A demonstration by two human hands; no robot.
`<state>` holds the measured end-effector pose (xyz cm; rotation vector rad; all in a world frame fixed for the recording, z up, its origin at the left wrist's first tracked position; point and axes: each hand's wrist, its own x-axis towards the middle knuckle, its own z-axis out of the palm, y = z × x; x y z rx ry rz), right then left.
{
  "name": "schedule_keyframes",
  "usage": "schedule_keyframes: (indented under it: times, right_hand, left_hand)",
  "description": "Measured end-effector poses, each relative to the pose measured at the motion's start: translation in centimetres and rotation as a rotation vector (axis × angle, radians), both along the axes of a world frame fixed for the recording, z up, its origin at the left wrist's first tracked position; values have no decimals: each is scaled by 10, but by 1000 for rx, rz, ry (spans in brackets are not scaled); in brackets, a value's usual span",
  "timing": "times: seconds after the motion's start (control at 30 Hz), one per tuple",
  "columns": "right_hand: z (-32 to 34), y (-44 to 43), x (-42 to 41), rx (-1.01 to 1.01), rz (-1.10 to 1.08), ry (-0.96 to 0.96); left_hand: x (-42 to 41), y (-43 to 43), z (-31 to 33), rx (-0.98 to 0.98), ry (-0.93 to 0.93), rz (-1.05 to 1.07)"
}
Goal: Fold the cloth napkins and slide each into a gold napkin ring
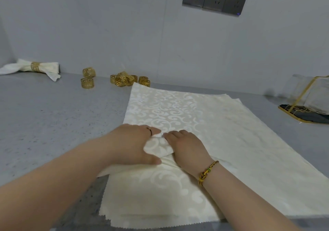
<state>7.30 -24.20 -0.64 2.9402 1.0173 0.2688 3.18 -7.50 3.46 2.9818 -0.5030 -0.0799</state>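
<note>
Head view: both hands are on the top napkin [178, 109], at its near-centre. The left hand [135, 141] has its fingers together over the cloth, with the thumb pushed against the raised pleat [158, 146] from the near side, so that's a pinch. The right hand [185, 147] meets it fingertip to fingertip, fingers bent and closed on the same pleat. Its thumb is hidden, so I can't tell how far under it goes. The pleat stands up between the two sets of fingertips. The rest of the napkin lies flat on the stack [160, 220], spreading away from the fingers on every side.

Why this grip, my read: the finished napkin [26, 67], far beyond the left fingers, is cinched at its middle by a ring with both ends fanned out. So gathering from the centre looks like the intended fold. Pinching only the top sheet also peels it off the stack.

The loose rings [124, 80] sit on the counter [44, 115] well beyond the fingertips, by the wall. The nearest one is just beside the stack's far corner. The task looks early: one napkin done, several rings free.

Next move likely needs one hand holding the gather while the other fetches a ring. Risk: the sheet below lifts with it, or the gather slackens when one hand lets go.
</note>
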Motion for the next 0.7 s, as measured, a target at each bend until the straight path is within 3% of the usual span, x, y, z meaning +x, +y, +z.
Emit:
schedule_keyframes:
  times: [0.07, 0.17, 0.47, 0.7]
  right_hand:
    - [1, -4, 0, 51, 46, 72]
    - [2, -16, 2, 169, 98, 192]
    - [5, -39, -1, 397, 227, 147]
    - [8, -36, -7, 326, 321, 30]
  left_hand:
    - [-4, -12, -15, 90, -145, -102]
    - [-8, -8, -31, 24, -350, -137]
    - [-3, 17, -51, 32, -264, -165]
    - [-2, 15, -48, -20, -266, -137]
